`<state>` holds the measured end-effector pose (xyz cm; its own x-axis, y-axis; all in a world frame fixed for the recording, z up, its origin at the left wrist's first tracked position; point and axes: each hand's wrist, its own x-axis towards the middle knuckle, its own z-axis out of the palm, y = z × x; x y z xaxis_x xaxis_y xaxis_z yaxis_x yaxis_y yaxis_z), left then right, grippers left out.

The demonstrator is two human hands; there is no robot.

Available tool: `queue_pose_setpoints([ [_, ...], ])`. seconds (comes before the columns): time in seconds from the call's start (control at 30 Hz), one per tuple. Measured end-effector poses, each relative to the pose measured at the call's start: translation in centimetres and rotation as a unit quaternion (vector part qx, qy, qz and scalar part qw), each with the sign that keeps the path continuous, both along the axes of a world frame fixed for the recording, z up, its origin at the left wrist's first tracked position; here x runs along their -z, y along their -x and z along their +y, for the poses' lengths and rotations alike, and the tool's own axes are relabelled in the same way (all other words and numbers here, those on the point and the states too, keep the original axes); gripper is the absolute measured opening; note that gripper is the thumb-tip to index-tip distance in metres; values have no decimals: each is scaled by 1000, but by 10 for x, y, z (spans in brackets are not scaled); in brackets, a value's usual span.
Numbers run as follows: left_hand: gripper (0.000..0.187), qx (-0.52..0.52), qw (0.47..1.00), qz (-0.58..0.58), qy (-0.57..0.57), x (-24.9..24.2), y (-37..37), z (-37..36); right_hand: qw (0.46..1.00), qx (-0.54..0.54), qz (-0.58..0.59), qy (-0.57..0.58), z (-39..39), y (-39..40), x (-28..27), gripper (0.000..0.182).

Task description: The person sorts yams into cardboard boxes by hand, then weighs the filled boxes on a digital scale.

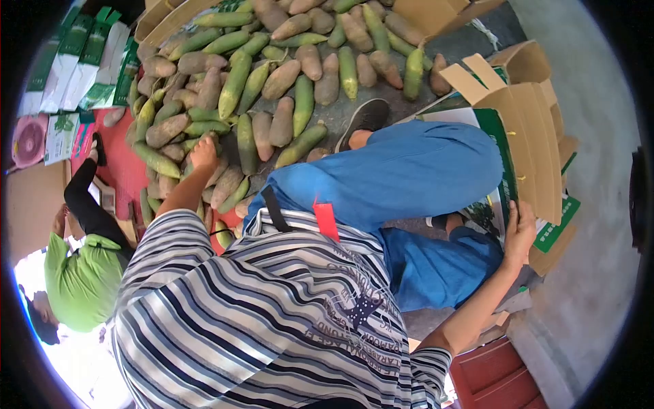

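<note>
My left hand reaches into a heap of long green radishes, many coated with brown soil. Its fingers curl round the end of one radish, mostly covered by the hand and its neighbours. At the right, my right hand grips the edge of an open cardboard box with green printed sides. The box stands beside my bent leg in blue trousers, and its flaps stick up. What lies inside is mostly hidden by my leg.
A person in a green shirt sits at the left on a red floor covering. Stacked green-and-white cartons and a pink fan are behind. More cardboard borders the heap. A red wooden piece is at lower right.
</note>
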<state>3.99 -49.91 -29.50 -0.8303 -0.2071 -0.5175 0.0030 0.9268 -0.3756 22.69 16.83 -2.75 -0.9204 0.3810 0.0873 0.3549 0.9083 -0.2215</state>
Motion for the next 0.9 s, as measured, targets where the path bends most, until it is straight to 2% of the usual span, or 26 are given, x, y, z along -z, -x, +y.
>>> queue_pose_setpoints([
  [0.1, 66, 37, 998, 16, -46, 3, 4, -3, 1000, -6, 19, -7, -4, 1, -2, 18],
  [0.17, 62, 56, 994, -23, -85, -1, 24, -5, 999, -18, 34, -9, -5, 2, -4, 17],
  [0.23, 59, 37, 992, -22, -120, -21, 48, 15, 999, -13, 32, -11, -4, 2, -4, 15],
  [0.3, 56, 74, 982, 19, -172, -37, 78, 38, 999, -13, 25, -22, -6, 2, -7, 15],
  [0.37, 48, 178, 909, 144, -348, -39, 115, 53, 999, -5, 22, -30, -6, 0, -8, 15],
  [0.4, 51, 215, 880, 206, -371, -75, 126, 91, 999, -4, 21, -31, -6, 0, -7, 15],
  [0.43, 51, 171, 847, 228, -448, -79, 149, 109, 999, -7, 25, -26, -7, 1, -6, 15],
  [0.47, 51, 185, 756, 266, -569, -96, 165, 142, 999, -10, 29, -23, -7, 0, -6, 15],
  [0.5, 41, 140, 760, 242, -586, -126, 179, 173, 999, -13, 31, -20, -6, 0, -6, 16],
  [0.53, 40, 145, 737, 238, -616, -170, 179, 214, 999, -17, 43, -11, -4, -1, -4, 15],
  [0.57, 38, 175, 658, 276, -678, -201, 178, 251, 999, -17, 40, -16, -4, -1, -4, 15],
  [0.63, 40, 180, 536, 300, -768, -258, 159, 324, 999, -12, 33, -29, -4, -2, -5, 15],
  [0.67, 40, 169, 497, 295, -798, -274, 151, 352, 999, -9, 29, -37, -4, -3, -5, 15],
  [0.7, 41, 115, 449, 252, -850, -289, 143, 382, 999, -6, 25, -44, -4, -4, -4, 15],
  [0.77, 44, 76, 410, 179, -891, -311, 110, 437, 998, -3, 46, -39, -1, -9, 1, 15],
  [0.83, 44, 132, 531, 151, -823, -313, 90, 471, 998, -10, 42, -35, 0, -8, 2, 17],
  [0.9, 42, 195, 520, 65, -829, -276, 96, 485, 999, -1, 29, -38, -1, -9, 2, 17],
])
